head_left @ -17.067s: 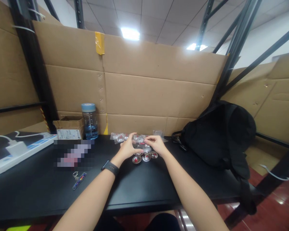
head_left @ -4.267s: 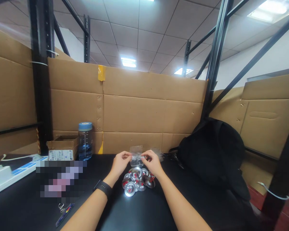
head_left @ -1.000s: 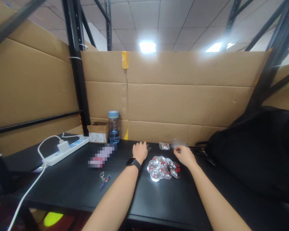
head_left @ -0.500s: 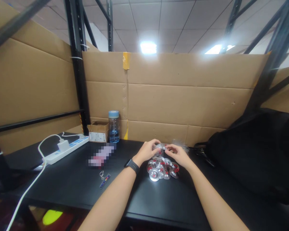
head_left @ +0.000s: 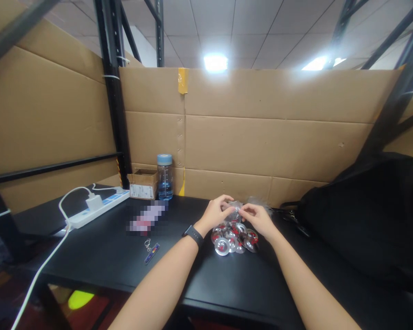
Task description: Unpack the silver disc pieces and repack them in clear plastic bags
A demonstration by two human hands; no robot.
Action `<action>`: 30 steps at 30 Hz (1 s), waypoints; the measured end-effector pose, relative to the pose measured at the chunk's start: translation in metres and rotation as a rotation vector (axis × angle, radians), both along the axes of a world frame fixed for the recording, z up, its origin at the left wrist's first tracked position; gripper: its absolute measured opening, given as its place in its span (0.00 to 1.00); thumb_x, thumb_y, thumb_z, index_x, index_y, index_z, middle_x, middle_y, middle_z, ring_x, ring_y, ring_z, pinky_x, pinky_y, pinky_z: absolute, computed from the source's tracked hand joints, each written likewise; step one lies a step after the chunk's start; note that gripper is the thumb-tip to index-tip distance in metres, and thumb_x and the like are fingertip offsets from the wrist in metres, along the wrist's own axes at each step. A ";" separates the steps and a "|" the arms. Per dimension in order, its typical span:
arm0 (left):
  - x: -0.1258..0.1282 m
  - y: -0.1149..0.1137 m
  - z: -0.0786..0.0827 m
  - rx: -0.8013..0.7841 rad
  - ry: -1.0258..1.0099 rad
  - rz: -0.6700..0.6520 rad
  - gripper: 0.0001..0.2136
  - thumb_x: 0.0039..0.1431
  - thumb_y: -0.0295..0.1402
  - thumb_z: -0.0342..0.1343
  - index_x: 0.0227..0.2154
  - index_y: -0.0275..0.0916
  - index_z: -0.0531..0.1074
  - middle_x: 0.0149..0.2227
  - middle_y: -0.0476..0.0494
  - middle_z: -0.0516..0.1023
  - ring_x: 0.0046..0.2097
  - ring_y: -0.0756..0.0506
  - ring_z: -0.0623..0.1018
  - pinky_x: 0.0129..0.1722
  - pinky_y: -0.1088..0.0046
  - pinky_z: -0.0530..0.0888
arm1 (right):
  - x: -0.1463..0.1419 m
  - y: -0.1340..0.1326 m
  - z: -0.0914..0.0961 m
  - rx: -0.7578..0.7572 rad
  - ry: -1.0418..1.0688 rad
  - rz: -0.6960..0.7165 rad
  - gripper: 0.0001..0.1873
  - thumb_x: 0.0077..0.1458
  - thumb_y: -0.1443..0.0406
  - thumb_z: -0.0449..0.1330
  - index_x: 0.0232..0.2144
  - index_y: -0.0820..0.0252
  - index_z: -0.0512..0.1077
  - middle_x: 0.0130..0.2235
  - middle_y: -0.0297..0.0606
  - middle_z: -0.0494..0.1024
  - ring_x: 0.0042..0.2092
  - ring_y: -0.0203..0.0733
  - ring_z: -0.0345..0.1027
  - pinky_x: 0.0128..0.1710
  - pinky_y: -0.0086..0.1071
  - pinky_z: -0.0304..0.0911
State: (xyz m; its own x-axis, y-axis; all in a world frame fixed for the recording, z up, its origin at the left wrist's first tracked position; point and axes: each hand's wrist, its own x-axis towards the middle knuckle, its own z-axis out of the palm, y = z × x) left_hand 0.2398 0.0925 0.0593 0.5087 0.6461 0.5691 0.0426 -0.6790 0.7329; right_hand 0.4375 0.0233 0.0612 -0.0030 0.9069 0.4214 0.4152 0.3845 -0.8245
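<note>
My left hand (head_left: 215,214) and my right hand (head_left: 258,218) meet above a black table (head_left: 124,266), both pinching a small clear plastic bag (head_left: 234,209) with something silver inside. Right below them lies a pile of several silver discs with red marks (head_left: 234,237). More crumpled clear plastic (head_left: 256,201) lies just behind my right hand. A black watch (head_left: 192,235) is on my left wrist.
A water bottle with a blue lid (head_left: 164,176) and a small cardboard box (head_left: 143,184) stand at the back left. A white power strip with a charger (head_left: 98,206) lies left. A keychain (head_left: 150,251) lies near my left arm. A black backpack (head_left: 368,215) fills the right side. Cardboard walls surround the table.
A second ago my hands were apart, the left flat on the table. They have come together over the disc pile and taken hold of a small plastic bag.
</note>
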 end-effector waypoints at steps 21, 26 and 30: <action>0.001 0.027 -0.020 -0.196 -0.024 0.032 0.14 0.62 0.40 0.54 0.43 0.35 0.75 0.33 0.40 0.82 0.31 0.48 0.80 0.34 0.74 0.76 | 0.069 -0.002 0.010 0.210 0.541 -0.406 0.25 0.39 0.55 0.73 0.37 0.58 0.70 0.28 0.33 0.77 0.28 0.35 0.70 0.25 0.25 0.62; -0.009 0.042 -0.029 -0.157 0.096 0.081 0.10 0.58 0.32 0.53 0.39 0.36 0.76 0.32 0.43 0.83 0.31 0.48 0.80 0.35 0.73 0.75 | 0.124 -0.031 -0.002 -0.039 0.434 -0.507 0.18 0.40 0.58 0.69 0.33 0.61 0.72 0.28 0.38 0.79 0.26 0.35 0.70 0.22 0.25 0.60; -0.013 0.044 -0.034 -0.110 0.171 0.113 0.09 0.56 0.29 0.53 0.36 0.38 0.78 0.31 0.45 0.83 0.34 0.46 0.81 0.38 0.72 0.74 | 0.131 -0.036 -0.021 -0.244 0.161 -0.512 0.11 0.39 0.63 0.68 0.27 0.62 0.73 0.26 0.40 0.79 0.25 0.38 0.72 0.21 0.25 0.58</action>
